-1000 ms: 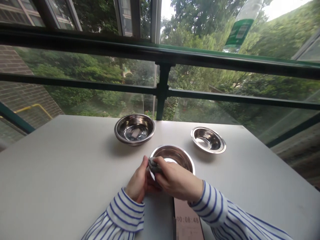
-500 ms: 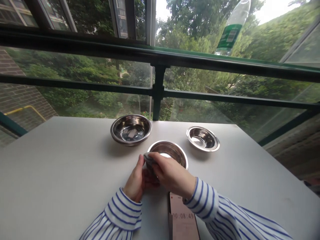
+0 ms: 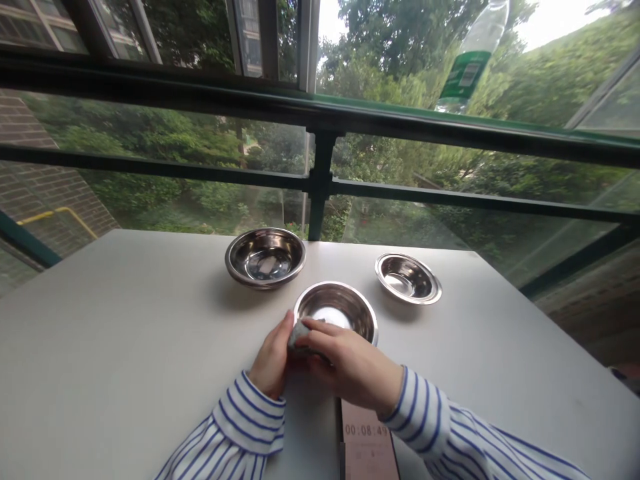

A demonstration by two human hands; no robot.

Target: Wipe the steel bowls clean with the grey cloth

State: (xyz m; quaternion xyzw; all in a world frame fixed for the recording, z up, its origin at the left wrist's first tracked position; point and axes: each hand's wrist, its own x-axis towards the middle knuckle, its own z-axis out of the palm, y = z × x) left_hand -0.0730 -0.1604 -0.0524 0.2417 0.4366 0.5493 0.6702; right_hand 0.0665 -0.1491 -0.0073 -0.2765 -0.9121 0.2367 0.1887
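A shiny stainless steel bowl [image 3: 336, 293] sits in front of me at the middle of the white table. My left hand [image 3: 273, 357] grips its near left side, thumb up at the rim and the other fingers mostly hidden below. Pressed between the fingers of my right hand [image 3: 347, 357] is a bunched grey cloth [image 3: 299, 335], which touches the bowl's near left edge. My right hand hides the near part of the bowl.
Behind on the left stands a larger steel bowl [image 3: 265, 287], and on the right a smaller wide-rimmed one [image 3: 407, 293]. A phone [image 3: 367, 443] showing a timer lies below my right wrist. A green-labelled bottle [image 3: 466, 75] stands beyond the railing [image 3: 320, 100].
My right hand has shifted slightly down and right, its fingers flattening over the cloth at the bowl's rim. My left hand keeps its grip. The view has moved a little.
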